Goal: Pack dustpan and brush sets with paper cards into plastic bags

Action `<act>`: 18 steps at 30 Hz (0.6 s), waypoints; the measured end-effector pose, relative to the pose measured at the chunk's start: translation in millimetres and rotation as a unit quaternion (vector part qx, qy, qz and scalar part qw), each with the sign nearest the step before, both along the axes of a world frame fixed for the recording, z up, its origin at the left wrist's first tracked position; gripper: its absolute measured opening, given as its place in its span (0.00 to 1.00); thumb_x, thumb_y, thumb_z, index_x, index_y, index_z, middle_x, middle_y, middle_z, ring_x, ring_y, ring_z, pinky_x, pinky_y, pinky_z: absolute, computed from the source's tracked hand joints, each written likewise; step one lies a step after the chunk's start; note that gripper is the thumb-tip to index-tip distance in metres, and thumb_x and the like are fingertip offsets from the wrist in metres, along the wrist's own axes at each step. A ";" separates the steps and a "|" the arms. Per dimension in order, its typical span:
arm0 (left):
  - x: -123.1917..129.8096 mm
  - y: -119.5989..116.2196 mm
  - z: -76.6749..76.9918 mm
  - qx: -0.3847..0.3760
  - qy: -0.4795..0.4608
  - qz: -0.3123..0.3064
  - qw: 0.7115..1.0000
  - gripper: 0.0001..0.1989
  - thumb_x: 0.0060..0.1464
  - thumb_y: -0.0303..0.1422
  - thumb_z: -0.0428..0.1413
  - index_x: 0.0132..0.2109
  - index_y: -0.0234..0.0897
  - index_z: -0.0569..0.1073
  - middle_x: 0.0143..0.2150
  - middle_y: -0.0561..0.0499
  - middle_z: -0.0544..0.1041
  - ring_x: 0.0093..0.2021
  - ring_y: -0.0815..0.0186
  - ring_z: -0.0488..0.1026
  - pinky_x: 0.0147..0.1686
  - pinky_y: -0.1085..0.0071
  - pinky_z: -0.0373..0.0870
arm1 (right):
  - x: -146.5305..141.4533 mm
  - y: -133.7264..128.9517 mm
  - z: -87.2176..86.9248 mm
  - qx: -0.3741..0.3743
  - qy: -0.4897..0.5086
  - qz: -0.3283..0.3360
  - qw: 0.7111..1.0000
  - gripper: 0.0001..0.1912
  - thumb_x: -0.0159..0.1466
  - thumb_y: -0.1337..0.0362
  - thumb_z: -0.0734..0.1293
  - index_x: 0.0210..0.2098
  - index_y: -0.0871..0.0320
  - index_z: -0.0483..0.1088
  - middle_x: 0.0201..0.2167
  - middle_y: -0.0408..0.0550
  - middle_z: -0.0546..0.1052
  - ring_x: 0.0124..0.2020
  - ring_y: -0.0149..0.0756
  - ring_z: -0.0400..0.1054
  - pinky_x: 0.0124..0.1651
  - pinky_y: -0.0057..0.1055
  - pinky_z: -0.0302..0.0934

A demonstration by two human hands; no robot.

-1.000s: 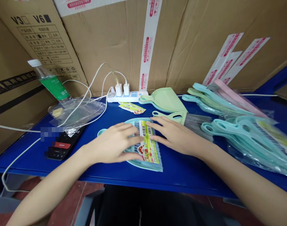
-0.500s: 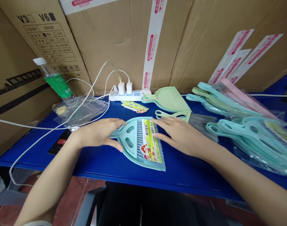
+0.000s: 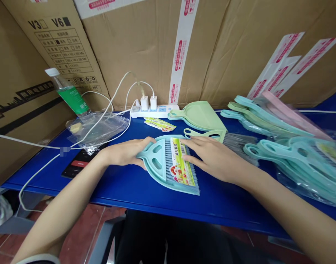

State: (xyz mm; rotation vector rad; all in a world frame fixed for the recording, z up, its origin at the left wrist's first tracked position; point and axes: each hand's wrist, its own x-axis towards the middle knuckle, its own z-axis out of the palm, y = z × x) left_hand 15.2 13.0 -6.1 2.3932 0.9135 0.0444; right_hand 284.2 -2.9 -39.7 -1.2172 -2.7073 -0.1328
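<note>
A light-blue dustpan [image 3: 148,172] lies on the blue table with a matching hand brush [image 3: 156,148] nested on it, bristles to the right. My left hand [image 3: 130,152] is closed around the handle end of the set, covering most of both handles. Across the bristles sits a yellow-green printed label card [image 3: 183,165] with mushroom pictures. My right hand [image 3: 214,157] reaches over from the right, fingers stretched out and thumb apart. Its index fingertip and thumb rest at the card's right edge.
A green dustpan [image 3: 203,113] and green brush [image 3: 219,135] lie behind my right hand. Wrapped sets [image 3: 302,161] pile up at right. A power strip [image 3: 154,112], loose labels [image 3: 159,124], a bottle [image 3: 72,97], plastic bag [image 3: 101,126], phone [image 3: 76,165] and white cables stand behind and left.
The dustpan and brush have turned slightly, and my left hand has closed further around the handles. The view has shifted a little, showing more of the phone. My right hand stays at the card.
</note>
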 end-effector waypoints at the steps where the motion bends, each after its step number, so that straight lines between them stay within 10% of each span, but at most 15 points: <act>1: 0.1 1.0 -1.2 -0.002 -0.004 0.000 1.000 0.25 0.54 0.35 0.60 0.55 0.39 0.59 0.52 0.45 0.73 0.50 0.59 0.72 0.47 0.67 0.65 | 0.1 -0.4 1.1 -0.002 0.000 -0.001 1.000 0.25 0.69 0.57 0.53 0.57 0.65 0.68 0.48 0.60 0.78 0.52 0.51 0.71 0.52 0.49 0.66; 13: -1.9 8.3 -5.7 -0.014 -0.009 0.015 1.000 0.27 0.52 0.43 0.59 0.55 0.40 0.58 0.43 0.51 0.72 0.40 0.64 0.70 0.38 0.72 0.64 | 6.1 0.5 1.4 0.024 0.029 -0.036 0.999 0.28 0.69 0.52 0.52 0.57 0.62 0.68 0.55 0.60 0.74 0.52 0.51 0.71 0.50 0.48 0.67; 18: 0.9 8.4 -5.7 -0.026 -0.027 0.020 0.999 0.27 0.51 0.42 0.59 0.54 0.39 0.58 0.37 0.55 0.69 0.35 0.66 0.67 0.34 0.73 0.62 | 5.9 -0.6 6.6 0.032 0.065 -0.071 0.995 0.27 0.69 0.51 0.52 0.55 0.60 0.70 0.41 0.58 0.77 0.41 0.49 0.74 0.41 0.43 0.69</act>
